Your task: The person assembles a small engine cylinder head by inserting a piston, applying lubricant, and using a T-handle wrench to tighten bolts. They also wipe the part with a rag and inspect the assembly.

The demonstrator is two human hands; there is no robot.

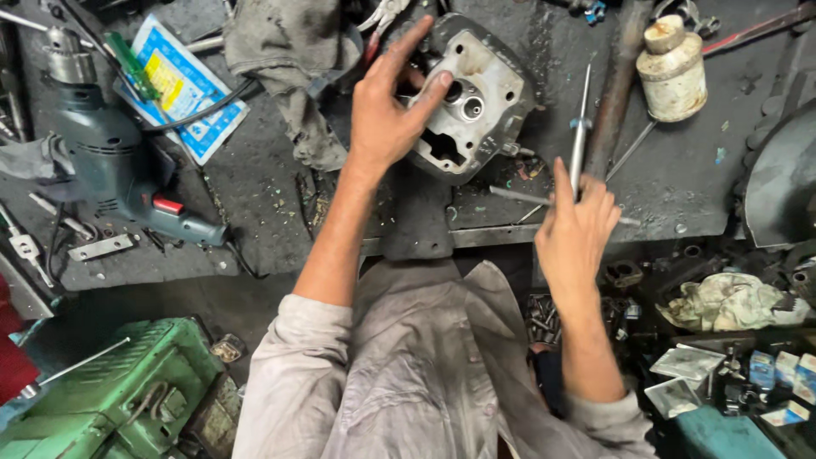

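A grey metal engine cylinder head (476, 102) with several round ports lies on the dark workbench (255, 170). My left hand (387, 106) rests on its left side, fingers spread, thumb near a port. My right hand (574, 234) is near the bench's front edge and grips a long thin metal tool (580, 127) that points up and away. A thin metal rod (518, 196) lies on the bench just left of that hand.
A teal electric drill (110, 161) lies at the left beside a blue and yellow packet (183, 85). A dirty rag (289, 51) sits behind. A white bottle (671, 68) stands at right. Green machinery (119, 399) and small boxes (782, 374) are below.
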